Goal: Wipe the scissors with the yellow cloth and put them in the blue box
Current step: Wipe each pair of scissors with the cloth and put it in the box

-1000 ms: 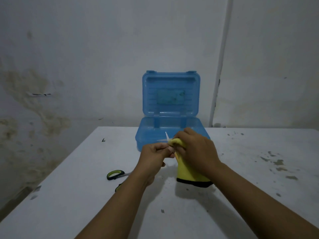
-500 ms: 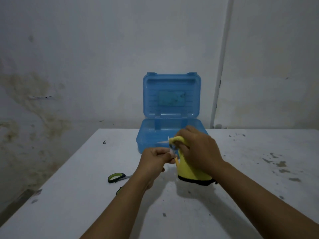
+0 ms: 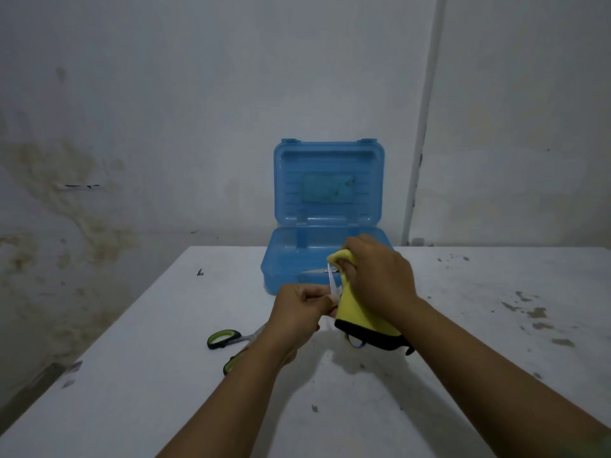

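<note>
the scissors (image 3: pixel 228 338) are held open above the white tabletop (image 3: pixel 463 325), just in front of the blue box (image 3: pixel 287 262). the left hand (image 3: pixel 297 312) has its grip clamped on them near the pivot, fingers curled tight. their green and black handles stick out to the left and below that hand, one loop plainly seen, the other mostly hidden by the forearm. one thin blade rises from the left hand up toward the right hand, and a second blade tip points left across the front of the box.

the right hand (image 3: pixel 380 276) has its grip clamped on the yellow cloth (image 3: pixel 360 315), fingers bunched around its upper part and pressing it against the upright blade. the rest of the cloth hangs down below the hand, ending in a dark hem with a small loop at its lower edge. whether that hem touches the tabletop cannot be told.

the blue box stands at the far edge of the tabletop with its lid raised upright toward the wall (image 3: pixel 165 110). its lower tray is partly covered by the right hand. a pale pipe (image 3: pixel 423 127) runs down the wall to the right of the box. the tabletop carries dark specks and stains, most of them on the right side, and the wall is blotched on the left.
</note>
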